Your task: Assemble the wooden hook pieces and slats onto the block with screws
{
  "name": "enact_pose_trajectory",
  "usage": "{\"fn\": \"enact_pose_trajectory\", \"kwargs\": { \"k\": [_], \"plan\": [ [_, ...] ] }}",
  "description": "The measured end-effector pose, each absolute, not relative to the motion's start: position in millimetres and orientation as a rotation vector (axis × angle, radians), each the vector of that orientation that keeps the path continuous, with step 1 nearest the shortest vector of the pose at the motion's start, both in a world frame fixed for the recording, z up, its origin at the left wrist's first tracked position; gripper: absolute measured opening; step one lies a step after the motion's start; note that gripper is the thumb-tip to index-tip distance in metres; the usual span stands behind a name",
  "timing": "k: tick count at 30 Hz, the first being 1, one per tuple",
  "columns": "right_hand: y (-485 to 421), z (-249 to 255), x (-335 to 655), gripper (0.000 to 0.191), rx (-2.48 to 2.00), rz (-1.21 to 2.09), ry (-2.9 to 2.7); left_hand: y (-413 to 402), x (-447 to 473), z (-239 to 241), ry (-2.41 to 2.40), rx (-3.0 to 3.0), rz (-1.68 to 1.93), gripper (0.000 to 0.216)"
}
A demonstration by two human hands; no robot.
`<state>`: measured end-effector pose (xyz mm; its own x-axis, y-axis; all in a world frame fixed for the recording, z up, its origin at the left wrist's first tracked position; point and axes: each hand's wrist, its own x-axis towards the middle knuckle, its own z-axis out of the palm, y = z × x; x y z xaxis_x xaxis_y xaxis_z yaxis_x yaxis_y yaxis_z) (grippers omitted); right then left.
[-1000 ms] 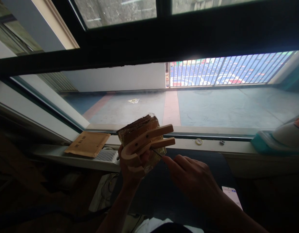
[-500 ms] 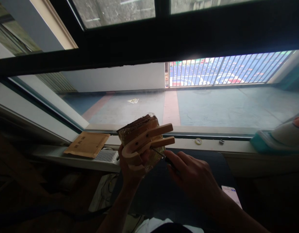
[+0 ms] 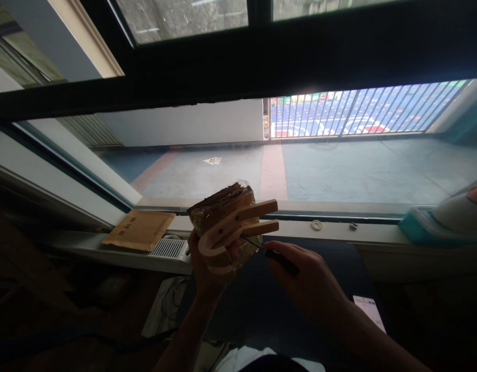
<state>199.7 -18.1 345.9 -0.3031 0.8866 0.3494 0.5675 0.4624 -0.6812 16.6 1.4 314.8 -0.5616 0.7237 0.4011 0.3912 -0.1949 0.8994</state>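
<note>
My left hand (image 3: 207, 268) is raised in front of the window, its fingers closed round a wooden U-shaped piece (image 3: 233, 227) with two prongs that point right. Behind the piece, in the same grip, is a brown block wrapped in clear film (image 3: 219, 206). My right hand (image 3: 308, 281) is closed on a small screwdriver with a dark handle (image 3: 277, 257). The tool's thin metal tip touches the wooden piece just under the lower prong.
A brown padded envelope (image 3: 140, 230) lies on the vent grille at the left of the sill. A roll of tape (image 3: 317, 225) and a small clip (image 3: 353, 226) sit on the sill. A teal and white object (image 3: 440, 222) is at the right. A phone (image 3: 370, 310) lies on the dark table.
My right hand has turned over and drawn back a little, so the screwdriver's dark handle now shows. The wooden piece stays at about the same place in my left hand.
</note>
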Motion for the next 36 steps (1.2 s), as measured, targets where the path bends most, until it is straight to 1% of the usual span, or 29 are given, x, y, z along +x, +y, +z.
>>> {"fn": "enact_pose_trajectory", "kwargs": {
  "k": [2, 4, 7, 9, 11, 12, 17, 19, 21, 24, 26, 28, 30, 34, 36],
  "plan": [
    [-18.9, 348.9, 200.6, 0.034, -1.218, 0.472, -2.073, 1.5, 15.6, 312.4, 1.819, 1.321, 1.803, 0.069],
    [-20.2, 351.6, 201.3, 0.036, -1.195, 0.273, -2.177, 1.5, 15.9, 310.2, 1.826, 1.309, 1.794, 0.069],
    [-22.3, 352.7, 201.3, 0.031, -1.101, -0.035, -2.305, 1.1, 18.2, 309.9, 1.818, 1.241, 1.799, 0.07],
    [-23.1, 350.7, 200.3, 0.027, -1.058, -0.114, -2.327, 0.8, 20.0, 311.8, 1.791, 1.225, 1.797, 0.072],
    [-23.2, 347.0, 198.9, 0.025, -1.058, -0.064, -2.292, 0.4, 21.0, 314.2, 1.766, 1.245, 1.797, 0.072],
    [-22.9, 344.9, 198.3, 0.025, -1.067, 0.011, -2.258, 0.3, 21.3, 315.3, 1.759, 1.262, 1.801, 0.072],
    [-19.5, 338.8, 198.5, 0.027, -1.146, 0.582, -1.971, -0.1, 23.0, 318.3, 1.717, 1.262, 1.835, 0.073],
    [-18.5, 340.4, 199.5, 0.026, -1.175, 0.678, -1.928, -0.1, 24.2, 316.7, 1.68, 1.225, 1.841, 0.07],
    [-18.5, 343.6, 199.9, 0.03, -1.2, 0.627, -1.971, 0.0, 24.7, 313.3, 1.687, 1.219, 1.82, 0.066],
    [-20.6, 347.7, 198.5, 0.035, -1.206, 0.337, -2.126, 0.0, 23.7, 307.6, 1.744, 1.228, 1.756, 0.057],
    [-22.5, 348.1, 196.9, 0.03, -1.17, 0.134, -2.231, -0.1, 23.5, 305.7, 1.749, 1.207, 1.747, 0.055],
    [-23.6, 346.7, 195.8, 0.025, -1.135, 0.039, -2.279, -0.1, 24.3, 305.9, 1.733, 1.197, 1.755, 0.057],
    [-23.1, 344.5, 195.8, 0.023, -1.137, 0.097, -2.249, 0.2, 25.6, 307.3, 1.714, 1.21, 1.791, 0.06],
    [-17.6, 342.2, 199.1, 0.023, -1.219, 0.518, -2.066, 0.3, 27.1, 307.6, 1.67, 1.307, 1.862, 0.062],
    [-15.0, 343.1, 200.9, 0.023, -1.251, 0.673, -1.985, -0.2, 26.8, 305.0, 1.663, 1.322, 1.851, 0.06]
  ]
}}
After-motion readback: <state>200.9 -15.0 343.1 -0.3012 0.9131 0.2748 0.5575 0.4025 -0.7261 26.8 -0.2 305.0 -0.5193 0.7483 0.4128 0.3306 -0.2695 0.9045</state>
